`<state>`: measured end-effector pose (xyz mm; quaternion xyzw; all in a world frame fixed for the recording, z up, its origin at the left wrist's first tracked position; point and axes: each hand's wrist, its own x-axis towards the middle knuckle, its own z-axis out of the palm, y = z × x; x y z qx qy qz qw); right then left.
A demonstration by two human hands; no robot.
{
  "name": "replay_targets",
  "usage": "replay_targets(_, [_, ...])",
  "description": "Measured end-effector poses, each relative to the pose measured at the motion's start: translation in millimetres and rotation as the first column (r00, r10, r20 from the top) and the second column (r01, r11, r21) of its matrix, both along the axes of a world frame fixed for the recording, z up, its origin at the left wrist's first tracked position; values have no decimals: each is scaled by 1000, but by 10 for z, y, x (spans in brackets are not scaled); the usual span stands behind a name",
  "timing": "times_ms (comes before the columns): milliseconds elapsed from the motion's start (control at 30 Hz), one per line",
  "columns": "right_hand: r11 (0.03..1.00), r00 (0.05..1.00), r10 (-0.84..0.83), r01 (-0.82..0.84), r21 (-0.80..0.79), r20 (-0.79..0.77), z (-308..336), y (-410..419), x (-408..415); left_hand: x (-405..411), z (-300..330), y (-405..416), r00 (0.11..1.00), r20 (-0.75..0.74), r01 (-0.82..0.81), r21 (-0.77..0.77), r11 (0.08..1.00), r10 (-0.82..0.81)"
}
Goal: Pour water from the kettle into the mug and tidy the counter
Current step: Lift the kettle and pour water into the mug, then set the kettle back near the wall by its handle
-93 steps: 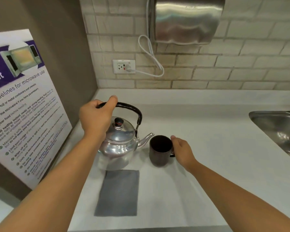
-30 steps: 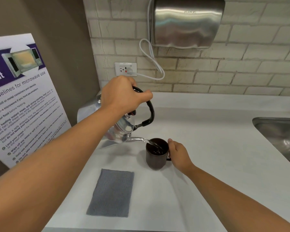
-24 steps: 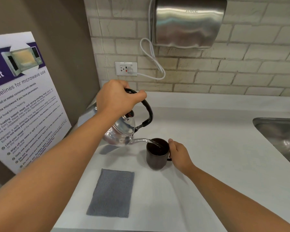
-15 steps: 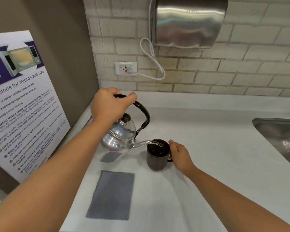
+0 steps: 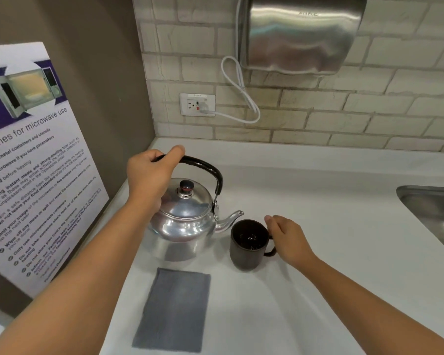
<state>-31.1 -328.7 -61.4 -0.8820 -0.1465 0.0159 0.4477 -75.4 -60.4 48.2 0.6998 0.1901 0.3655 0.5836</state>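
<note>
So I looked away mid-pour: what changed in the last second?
The kettle tipped back upright and came down onto the counter, spout out of the mug; pouring stopped. Left hand still grips its handle, right hand stays at the mug. The grey cloth is unmoved.

On my left, the poster [image 5: 36, 160] reads "for microwave use". I can't read the hand dryer's [image 5: 300, 34] embossed brand.

We see kettle [image 5: 182, 224] on counter [image 5: 344, 226], mug [image 5: 249, 244] just beside it at 3 o'clock, cloth [image 5: 172, 311] at kettle's 6 o'clock. Sink [image 5: 433, 213] well apart at mug's 3 o'clock. Outlet [image 5: 197, 104] on wall at 12 o'clock, poster [image 5: 31, 162] at 9 o'clock.
</note>
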Motion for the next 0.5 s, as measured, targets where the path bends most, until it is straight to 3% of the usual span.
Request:
replay_targets(100, [999, 997, 4, -7, 42, 78, 333, 122, 119, 53, 43, 107, 1000, 14, -21, -99, 995, 22])
replay_targets(300, [950, 968, 153, -199, 239, 199, 1103, 829, 335, 262, 50, 297, 996, 72, -29, -231, 973, 47])
replay_targets(500, [931, 890, 317, -357, 71, 328, 1123, 1500, 597, 559, -173, 480, 995, 76, -43, -208, 977, 60])
